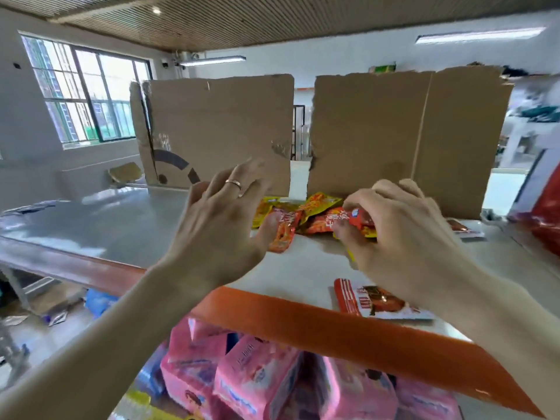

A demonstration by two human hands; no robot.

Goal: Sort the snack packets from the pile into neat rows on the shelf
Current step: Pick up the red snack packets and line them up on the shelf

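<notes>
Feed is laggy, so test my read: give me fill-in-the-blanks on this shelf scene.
The right hand grips a red foil snack packet from the pile; the left hand wears a ____ on one finger.
Two brown cardboard sheets stand upright ____ the pile.
The plastic packages below the orange shelf edge are ____.
Missing: ring; behind; pink.

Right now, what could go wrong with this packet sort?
1. The red-and-white packet lies near the orange front edge, under the right forearm; a pull-back might sweep it off.
2. The cardboard sheet stands just behind the pile, by the left hand; a bump could tip it.
3. The right hand grips packets bunched together; one may slip.
</notes>
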